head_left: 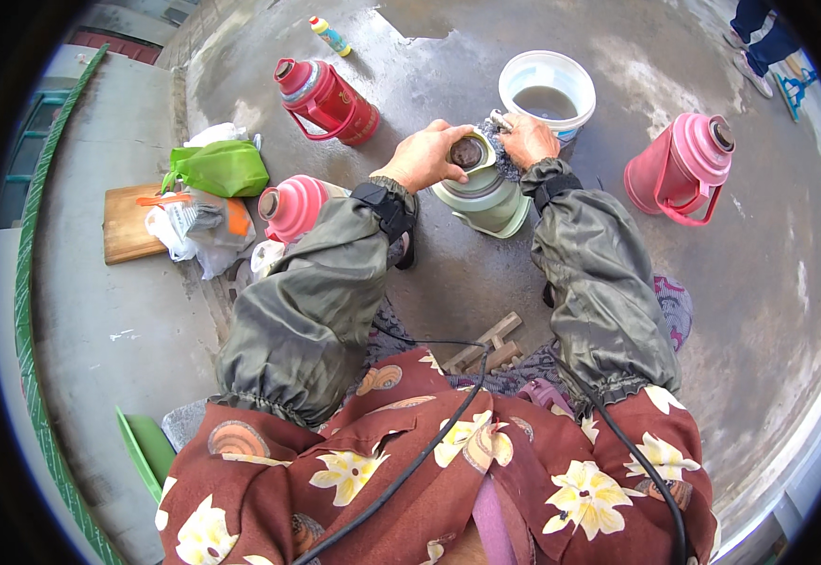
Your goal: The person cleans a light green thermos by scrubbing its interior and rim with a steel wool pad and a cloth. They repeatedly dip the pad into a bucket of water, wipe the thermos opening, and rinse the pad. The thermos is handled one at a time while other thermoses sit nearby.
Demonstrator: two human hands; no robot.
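A pale green thermos flask (pixel 486 202) stands on the wet floor in front of me. My left hand (pixel 426 157) grips its top rim, thumb and fingers around the dark stopper (pixel 467 152). In my right hand (pixel 529 141) is a grey scrubbing cloth (pixel 504 160), closed in the fingers and pressed to the right side of the flask's neck. Just beyond that hand stands a white bucket (pixel 575 113) with murky water inside.
Pink and red thermos flasks stand around: a red one (pixel 349 113) far left, a pink one (pixel 288 209) beside my left forearm, another pink one (pixel 665 169) at right. A bottle (pixel 330 36), bags (pixel 217 169) and a wooden board (pixel 130 224) lie left. Another person's legs (pixel 759 47) show far right.
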